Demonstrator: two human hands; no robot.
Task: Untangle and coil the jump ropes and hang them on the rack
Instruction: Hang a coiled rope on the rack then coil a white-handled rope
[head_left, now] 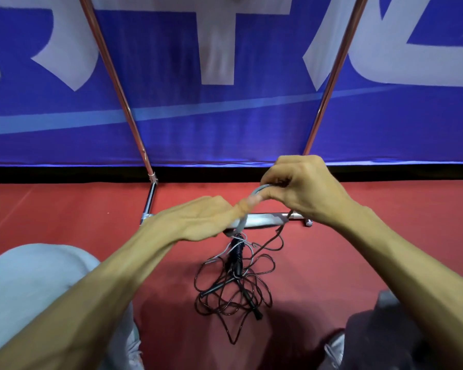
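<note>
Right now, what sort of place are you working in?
Probably a sports hall or gym: a red sports floor, a big blue banner with white lettering, and a metal rack standing by tangled jump ropes.

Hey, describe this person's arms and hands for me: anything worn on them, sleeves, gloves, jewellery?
The left forearm and right forearm are bare to the picture's edge; no sleeves show. The left hand and right hand have no gloves, and no watch, band or ring is visible. The left fingertips are blurred, so fine detail there cannot be told.
</note>
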